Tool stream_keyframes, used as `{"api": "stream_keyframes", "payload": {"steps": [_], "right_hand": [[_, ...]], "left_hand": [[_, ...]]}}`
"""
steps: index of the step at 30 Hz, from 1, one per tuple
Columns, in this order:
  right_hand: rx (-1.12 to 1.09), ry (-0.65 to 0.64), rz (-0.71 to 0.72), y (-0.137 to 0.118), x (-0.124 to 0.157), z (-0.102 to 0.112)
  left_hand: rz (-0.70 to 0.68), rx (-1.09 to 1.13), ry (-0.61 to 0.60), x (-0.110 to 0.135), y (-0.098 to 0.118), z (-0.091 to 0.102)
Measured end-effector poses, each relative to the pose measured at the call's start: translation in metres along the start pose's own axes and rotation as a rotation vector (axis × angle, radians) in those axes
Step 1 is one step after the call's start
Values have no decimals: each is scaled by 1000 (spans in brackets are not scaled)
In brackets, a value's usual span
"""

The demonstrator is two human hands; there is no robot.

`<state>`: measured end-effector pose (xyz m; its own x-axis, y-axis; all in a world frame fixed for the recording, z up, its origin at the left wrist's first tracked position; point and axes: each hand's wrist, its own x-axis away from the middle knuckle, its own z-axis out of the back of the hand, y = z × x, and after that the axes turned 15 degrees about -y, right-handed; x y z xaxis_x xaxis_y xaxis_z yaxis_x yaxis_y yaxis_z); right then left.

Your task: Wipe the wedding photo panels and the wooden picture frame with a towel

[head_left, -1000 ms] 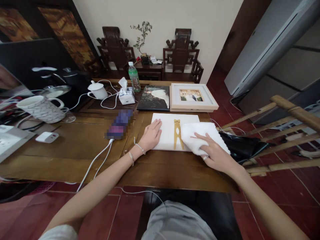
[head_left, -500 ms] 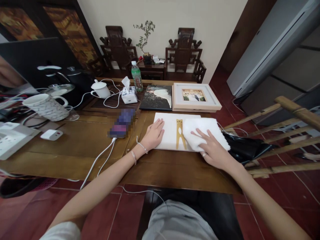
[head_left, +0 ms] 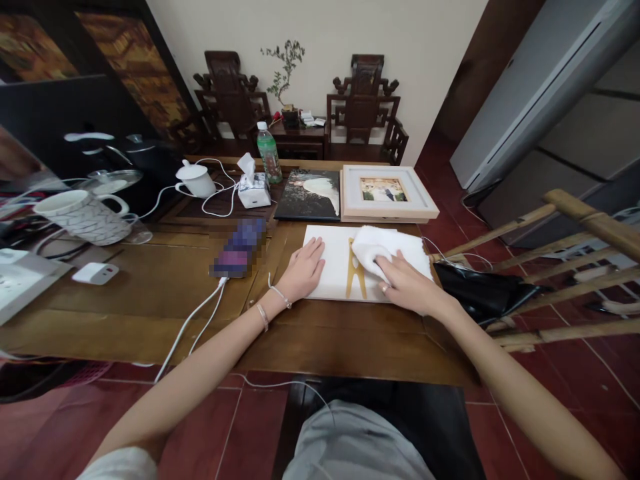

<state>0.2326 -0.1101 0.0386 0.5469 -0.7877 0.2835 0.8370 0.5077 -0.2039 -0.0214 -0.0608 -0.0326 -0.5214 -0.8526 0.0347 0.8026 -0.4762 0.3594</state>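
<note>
A flat white rectangular panel or album (head_left: 334, 270) lies on the wooden table (head_left: 340, 340), with a gold figure (head_left: 356, 285) on its face. My left hand (head_left: 303, 268) rests flat on the panel's left part, fingers stretched out. On the right, my right hand (head_left: 409, 287) grips a fluffy white cloth (head_left: 413, 245), its fingers pressed into a fold. The cloth covers the panel's right part and the edge of the gold figure, hiding what lies beneath.
Behind the panel lie a dark picture (head_left: 305, 200) and a pale framed photo (head_left: 425, 197). A phone (head_left: 240, 247) with a white cable, a tissue box (head_left: 254, 193), a bottle (head_left: 269, 157) and a patterned mug (head_left: 85, 217) stand leftward. A bamboo chair (head_left: 575, 200) is at right.
My right hand has slid left across the panel with the cloth, and its spread fingers have closed into it. The cloth is now bunched against the gold figure. My left hand stays put.
</note>
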Motion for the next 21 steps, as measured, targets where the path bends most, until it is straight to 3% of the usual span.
{"api": "stream_keyframes", "payload": {"steps": [4, 7, 11, 17, 21], "right_hand": [[34, -12, 55, -1, -49, 7], [115, -40, 29, -10, -61, 3], [186, -47, 24, -31, -37, -14], [197, -40, 154, -65, 21, -36], [182, -38, 191, -65, 24, -34]], "left_hand": [[-6, 0, -9, 0, 0, 1], [-10, 8, -10, 1, -1, 1], [-16, 3, -11, 1, -1, 1], [-32, -9, 4, 0, -4, -2], [-39, -7, 12, -1, -5, -2]]}}
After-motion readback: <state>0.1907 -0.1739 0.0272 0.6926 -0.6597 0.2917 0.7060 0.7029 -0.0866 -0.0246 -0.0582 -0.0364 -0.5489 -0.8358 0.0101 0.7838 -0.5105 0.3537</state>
